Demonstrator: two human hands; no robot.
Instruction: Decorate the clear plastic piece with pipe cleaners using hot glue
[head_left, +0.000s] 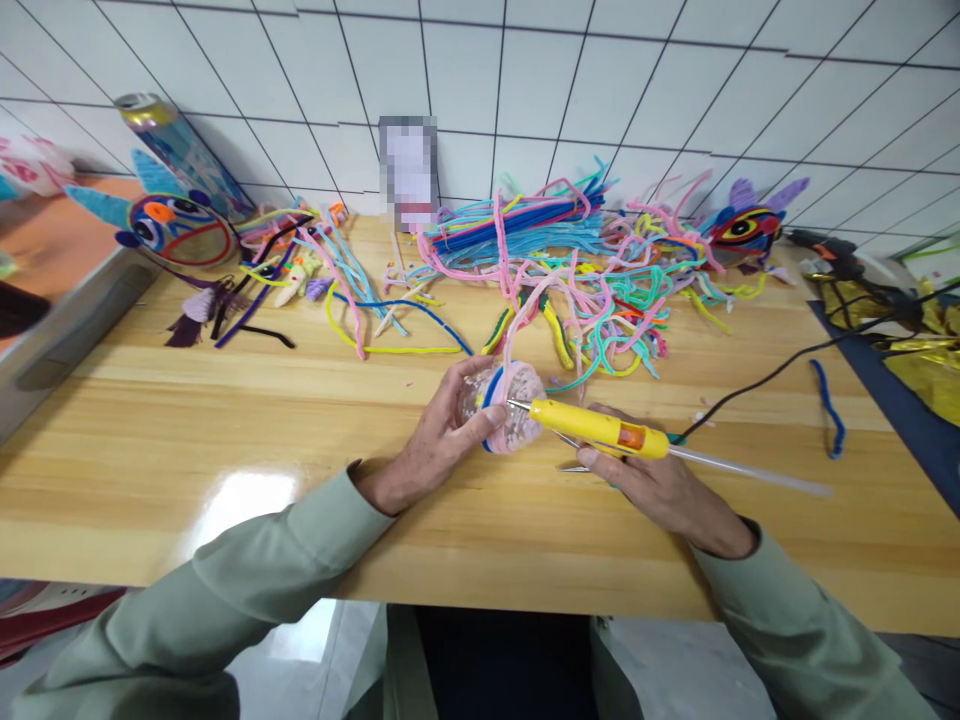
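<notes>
My left hand (454, 420) is closed around a clear, bumpy plastic piece (529, 425), perhaps a cut bottle end. A blue fuzzy stem (489, 395) runs round it, beside a pink pipe cleaner (512, 345) that trails up to the pile behind. My right hand (652, 480) grips a yellow hot glue gun (592, 425), its metal nozzle touching or very near the pink stem by my left thumb. A clear glue stick (750, 472) juts from the gun's back. Metal blade tips (574, 468), seemingly of scissors, poke out beneath my right hand; their handles are mostly hidden.
A tangled pile of pipe cleaners (622, 290) and yellow-green pliers (556, 335) lie behind my hands. Decorated fuzzy faces (184, 230) stand left and right, near a can (180, 150). A phone (409, 175) leans on the tiles. The black cord (772, 372) crosses the right side.
</notes>
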